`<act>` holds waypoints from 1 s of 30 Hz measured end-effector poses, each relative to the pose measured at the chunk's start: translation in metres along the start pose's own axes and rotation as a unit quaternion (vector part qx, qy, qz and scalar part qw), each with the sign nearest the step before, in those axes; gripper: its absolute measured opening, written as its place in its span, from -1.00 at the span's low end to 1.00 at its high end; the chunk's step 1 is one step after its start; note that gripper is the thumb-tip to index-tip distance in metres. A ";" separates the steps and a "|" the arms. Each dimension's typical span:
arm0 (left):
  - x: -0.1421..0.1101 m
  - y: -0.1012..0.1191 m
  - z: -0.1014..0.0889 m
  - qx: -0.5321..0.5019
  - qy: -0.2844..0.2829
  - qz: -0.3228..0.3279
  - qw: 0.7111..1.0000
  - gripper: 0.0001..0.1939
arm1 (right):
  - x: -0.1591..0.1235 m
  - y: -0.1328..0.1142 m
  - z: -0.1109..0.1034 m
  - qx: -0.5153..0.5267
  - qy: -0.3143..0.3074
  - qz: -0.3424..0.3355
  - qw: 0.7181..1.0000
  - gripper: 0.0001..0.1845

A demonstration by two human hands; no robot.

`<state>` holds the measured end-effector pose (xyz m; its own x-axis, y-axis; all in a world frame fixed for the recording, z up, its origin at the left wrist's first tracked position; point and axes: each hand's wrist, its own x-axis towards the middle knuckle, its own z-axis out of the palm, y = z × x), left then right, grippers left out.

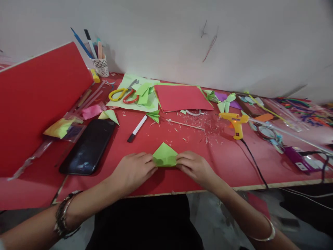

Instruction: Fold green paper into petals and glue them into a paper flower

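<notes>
A small green paper, folded with its point facing away from me, is held just over the red table near the front edge. My left hand pinches its left corner, with the fingers closed. At the right corner my right hand grips the paper the same way. The lower edge of the paper runs straight between the two hands; the fingertips partly cover both corners. Beyond it lie a white marker with a black cap and a small folded green paper piece.
A black phone lies left, beside a large red board. Scissors and red paper sheets are at the back. A yellow glue gun stands right, its cord running to the front edge near a purple power strip.
</notes>
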<state>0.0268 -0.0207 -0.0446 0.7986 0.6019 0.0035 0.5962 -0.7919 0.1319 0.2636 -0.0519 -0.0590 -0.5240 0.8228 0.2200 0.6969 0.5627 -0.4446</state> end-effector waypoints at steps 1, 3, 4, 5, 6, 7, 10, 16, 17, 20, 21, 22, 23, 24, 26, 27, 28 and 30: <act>0.000 0.001 0.000 -0.017 0.003 -0.022 1.000 -0.80 | 0.002 0.001 0.001 0.017 0.004 0.018 1.000 -0.79; 0.000 0.003 -0.001 -0.043 0.005 -0.069 0.997 -0.73 | 0.007 0.003 0.002 0.029 0.011 0.049 0.998 -0.75; 0.000 0.004 -0.001 -0.051 0.004 -0.092 0.994 -0.72 | 0.009 0.004 0.003 0.027 0.010 0.061 0.998 -0.73; 0.000 0.005 0.000 -0.054 0.003 -0.114 0.992 -0.72 | 0.012 0.005 0.003 0.021 0.006 0.073 0.997 -0.71; 0.001 0.007 0.000 -0.053 0.002 -0.133 0.990 -0.73 | 0.014 0.005 0.003 0.012 0.001 0.088 0.996 -0.69; 0.002 0.008 0.001 -0.046 0.001 -0.151 0.987 -0.75 | 0.016 0.005 0.003 0.000 -0.005 0.102 0.995 -0.69; 0.006 0.013 0.003 -0.010 -0.004 -0.184 0.983 -0.75 | 0.020 0.004 0.005 -0.043 -0.018 0.131 0.990 -0.70; 0.010 0.015 0.006 0.040 0.013 -0.194 0.980 -0.76 | 0.023 0.001 0.011 -0.099 -0.019 0.146 0.984 -0.73; 0.010 0.014 0.007 0.045 0.019 -0.189 0.981 -0.75 | 0.023 0.000 0.011 -0.105 -0.019 0.149 0.983 -0.73; 0.012 0.012 0.008 0.061 0.030 -0.175 0.982 -0.72 | 0.024 -0.002 0.012 -0.124 -0.022 0.156 0.980 -0.73; 0.013 0.012 0.009 0.064 0.030 -0.177 0.982 -0.71 | 0.025 -0.002 0.012 -0.132 -0.023 0.161 0.978 -0.72; 0.013 0.012 0.009 0.068 0.029 -0.185 0.980 -0.70 | 0.025 -0.003 0.011 -0.140 -0.025 0.168 0.976 -0.72; 0.013 0.012 0.010 0.072 0.027 -0.194 0.978 -0.70 | 0.026 -0.004 0.011 -0.148 -0.027 0.174 0.973 -0.71; 0.014 0.012 0.010 0.076 0.026 -0.202 0.976 -0.69 | 0.027 -0.004 0.011 -0.157 -0.028 0.181 0.971 -0.70; 0.014 0.013 0.010 0.083 0.025 -0.210 0.974 -0.69 | 0.028 -0.004 0.010 -0.171 -0.029 0.190 0.966 -0.69; 0.014 0.014 0.010 0.086 0.023 -0.211 0.973 -0.69 | 0.029 -0.004 0.010 -0.176 -0.029 0.192 0.965 -0.69; 0.014 0.014 0.010 0.087 0.020 -0.212 0.973 -0.69 | 0.030 -0.004 0.010 -0.179 -0.028 0.192 0.965 -0.70; 0.015 0.015 0.009 0.089 0.012 -0.221 0.971 -0.70 | 0.032 -0.003 0.010 -0.181 -0.029 0.193 0.964 -0.71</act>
<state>0.0484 -0.0246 -0.0514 0.4599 0.8880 0.0082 0.8872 -0.4590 -0.0477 0.2400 -0.0280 -0.0591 -0.2108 0.9765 0.0448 0.9651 0.2152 -0.1495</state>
